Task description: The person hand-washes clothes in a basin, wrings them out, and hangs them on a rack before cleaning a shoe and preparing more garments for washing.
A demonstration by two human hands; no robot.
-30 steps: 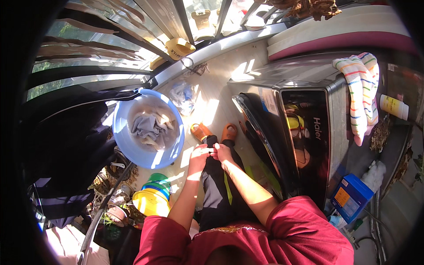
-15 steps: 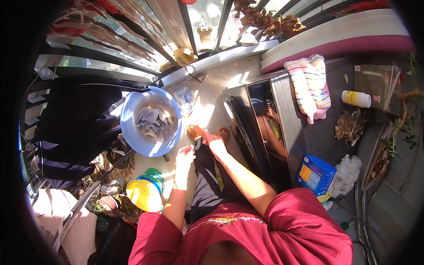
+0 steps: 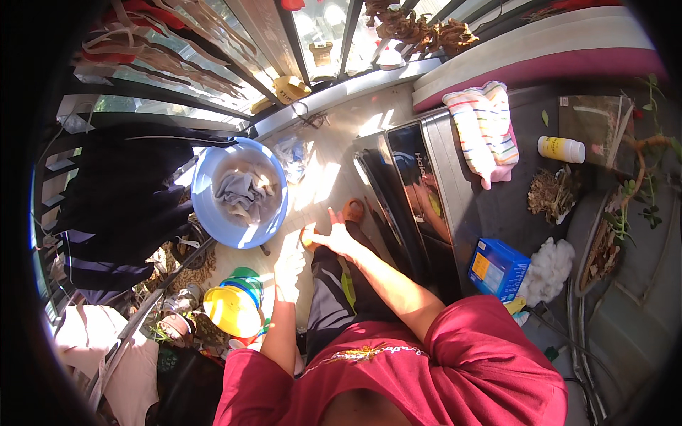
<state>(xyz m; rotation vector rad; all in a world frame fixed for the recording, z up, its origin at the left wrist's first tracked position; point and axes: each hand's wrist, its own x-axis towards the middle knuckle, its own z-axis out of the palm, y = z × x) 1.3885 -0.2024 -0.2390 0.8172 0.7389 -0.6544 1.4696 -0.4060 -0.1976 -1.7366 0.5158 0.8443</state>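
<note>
My right hand (image 3: pixel 337 236) is held out over my legs and orange slippers, fingers apart and nothing in it. To its left, my left hand (image 3: pixel 289 265) is raised in strong sunlight with its fingers curled in. Glare washes out the fingers, so whatever they may hold cannot be made out. Beyond my left hand a blue basin (image 3: pixel 201 206) stands with grey cloth (image 3: pixel 245 194) lying in water. Below and left of that hand are a yellow bucket (image 3: pixel 232 311) and a green one (image 3: pixel 246 274), close together. Neither hand touches the basin or the buckets.
On the right stands a dark appliance (image 3: pixel 444 153) bearing a striped cloth (image 3: pixel 483 131), a white bottle (image 3: pixel 561 150), a blue box (image 3: pixel 497 270) and white fluffy stuff (image 3: pixel 548 271). Dark clothes (image 3: pixel 121 192) hang at the left. A plastic bag (image 3: pixel 291 157) lies beside the basin.
My right hand has spread its fingers and moved slightly left. My left hand has dropped back from it, its pinched fingertips now curled in. The whole view has shifted a little.
</note>
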